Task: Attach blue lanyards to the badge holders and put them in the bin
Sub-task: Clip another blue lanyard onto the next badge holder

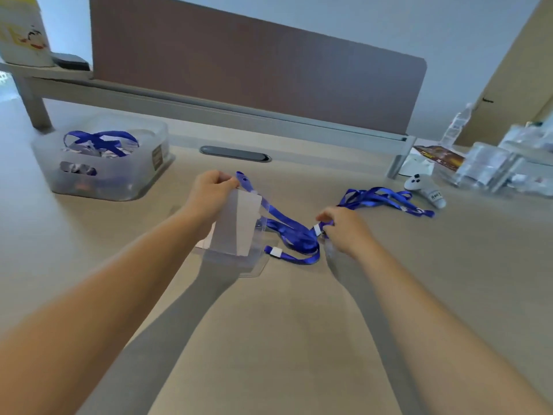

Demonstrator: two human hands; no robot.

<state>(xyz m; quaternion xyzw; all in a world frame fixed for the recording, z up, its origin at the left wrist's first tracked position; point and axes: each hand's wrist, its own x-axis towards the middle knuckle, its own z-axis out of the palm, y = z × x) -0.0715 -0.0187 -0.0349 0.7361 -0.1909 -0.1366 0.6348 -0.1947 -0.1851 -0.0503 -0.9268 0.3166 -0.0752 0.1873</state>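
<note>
Bin (pixel 149 175): far left on the desk, already holding finished badges with blue straps.
Left hand (pixel 214 188): pinches the top of a clear badge holder (pixel 236 223), lifted off the desk.
Right hand (pixel 344 229): closed on the clip end of a blue lanyard (pixel 294 235).
Remaining: clip on, then bin; spare lanyards (pixel 386 199) and holders (pixel 490 172) wait on the right.

An office workstation: a light wood-tone desk (pixel 284 324) backed by a brown fabric privacy divider (pixel 254 76) on a grey rail; an oval cable grommet (pixel 235 153) set into the desktop; stacked clear badge holders (pixel 490 170) and a water bottle (pixel 456 124) alongside.
</note>
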